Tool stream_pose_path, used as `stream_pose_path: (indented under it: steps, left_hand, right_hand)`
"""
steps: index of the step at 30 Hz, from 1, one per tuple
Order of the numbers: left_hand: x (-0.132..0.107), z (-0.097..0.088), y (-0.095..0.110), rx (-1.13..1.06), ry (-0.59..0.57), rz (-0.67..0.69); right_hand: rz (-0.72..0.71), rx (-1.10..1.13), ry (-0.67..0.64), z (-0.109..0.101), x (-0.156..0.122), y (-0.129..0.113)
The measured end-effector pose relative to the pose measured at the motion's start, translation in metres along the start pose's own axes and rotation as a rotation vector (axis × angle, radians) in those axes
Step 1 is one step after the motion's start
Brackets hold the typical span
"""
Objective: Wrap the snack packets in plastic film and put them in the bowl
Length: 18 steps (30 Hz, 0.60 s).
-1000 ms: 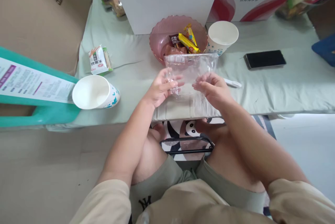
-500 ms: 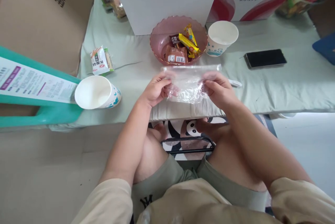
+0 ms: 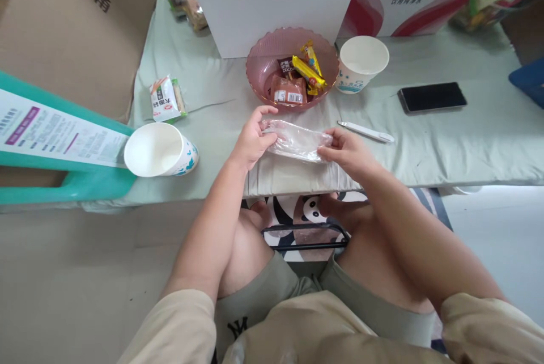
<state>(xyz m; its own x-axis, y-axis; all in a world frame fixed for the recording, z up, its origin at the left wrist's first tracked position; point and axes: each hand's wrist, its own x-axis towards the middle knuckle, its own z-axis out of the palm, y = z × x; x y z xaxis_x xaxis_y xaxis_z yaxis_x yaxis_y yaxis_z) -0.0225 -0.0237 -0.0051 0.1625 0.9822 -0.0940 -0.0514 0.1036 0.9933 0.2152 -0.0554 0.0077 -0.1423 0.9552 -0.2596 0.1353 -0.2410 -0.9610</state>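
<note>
Between my two hands is a clear plastic bag [image 3: 297,142], folded or rolled into a narrow strip just above the near edge of the pale green cloth-covered table [image 3: 467,137]. My left hand [image 3: 253,140] pinches its left end with fingers curled. My right hand [image 3: 346,151] grips its right end, closed on it. Behind the bag stands a pink scalloped bowl [image 3: 259,63] with several wrapped snacks inside.
A white paper cup [image 3: 159,149] lies tilted at the left, another white cup [image 3: 363,62] stands right of the bowl. A white pen-like tool [image 3: 366,132], a black phone [image 3: 432,97], a snack packet [image 3: 165,98], cardboard boxes and a teal stool [image 3: 76,182] surround the spot.
The bag was held up and spread flat; it has since been lowered and gathered into a narrow strip between both hands, uncovering the white tool on the cloth.
</note>
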Motion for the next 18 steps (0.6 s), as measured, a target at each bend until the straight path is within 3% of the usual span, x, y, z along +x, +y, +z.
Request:
stream_pose_path:
  steps: [4, 6, 9, 12, 14, 16, 18]
  left_hand:
    - [-0.009, 0.006, 0.003, 0.219, 0.387, 0.206]
    - [-0.017, 0.016, 0.005, 0.305, 0.455, 0.269]
    - [-0.025, 0.032, 0.004, 0.254, 0.233, 0.239]
    - [-0.026, 0.043, 0.001, 0.066, -0.072, 0.196]
    - [-0.025, 0.046, 0.001, -0.012, -0.21, 0.159]
    - [-0.024, 0.046, 0.003, -0.028, -0.246, 0.119]
    - [-0.024, 0.044, 0.004, -0.043, -0.217, 0.086]
  right_hand:
    - [-0.114, -0.09, 0.106, 0.002, -0.001, -0.004]
    - [-0.2, -0.113, 0.197, 0.008, -0.004, -0.006]
    - [-0.304, -0.059, 0.204, 0.021, -0.01, -0.008]
    - [-0.325, 0.122, 0.043, 0.033, -0.015, -0.009]
    - [-0.294, 0.224, -0.047, 0.038, -0.017, -0.008]
    - [-0.289, 0.209, -0.049, 0.039, -0.018, -0.007]
    - [-0.338, 0.091, 0.067, 0.036, -0.017, -0.006]
